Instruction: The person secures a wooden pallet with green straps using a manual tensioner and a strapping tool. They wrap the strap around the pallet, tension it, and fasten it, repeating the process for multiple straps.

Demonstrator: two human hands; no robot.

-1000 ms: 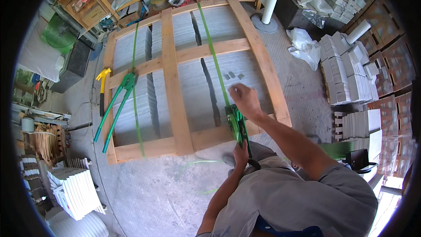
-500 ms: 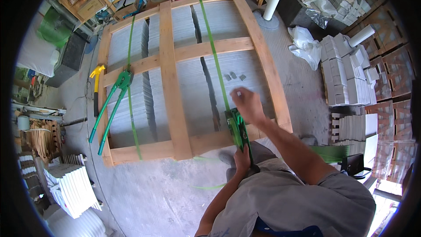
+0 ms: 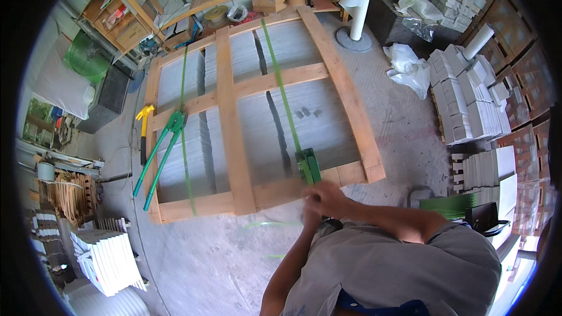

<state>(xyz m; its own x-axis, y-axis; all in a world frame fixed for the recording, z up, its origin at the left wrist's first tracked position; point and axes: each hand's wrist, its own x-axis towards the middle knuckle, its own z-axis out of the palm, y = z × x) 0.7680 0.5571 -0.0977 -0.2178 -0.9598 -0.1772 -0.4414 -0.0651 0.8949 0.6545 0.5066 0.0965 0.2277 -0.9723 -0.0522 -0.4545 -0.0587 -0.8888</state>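
Note:
A green strapping tensioner (image 3: 308, 167) sits at the near right of a wood-framed crate (image 3: 272, 196), on a green strap (image 3: 276, 64) that runs across it. My left hand (image 3: 311, 217) is closed at the tool's near end, its fingers partly hidden. Above it, my right hand (image 3: 329, 198) is curled around the same handle end, a little blurred. Small grey metal strap seals (image 3: 308, 112) lie on the crate's pale sheets beyond the tensioner. A long-handled green sealer (image 3: 175, 122) rests at the crate's left, by a second green strap (image 3: 185, 164).
A yellow-headed hammer (image 3: 144, 114) with a dark handle lies on the left rail. Stacked white blocks (image 3: 465, 96) and a crumpled plastic bag (image 3: 408, 69) stand right of the crate. A white roll (image 3: 358, 9) stands upright behind. White slabs (image 3: 111, 257) lean at lower left.
My right hand has come down and back from above the strap to the tensioner's near end, beside my left. The view has tilted, so the crate appears shifted.

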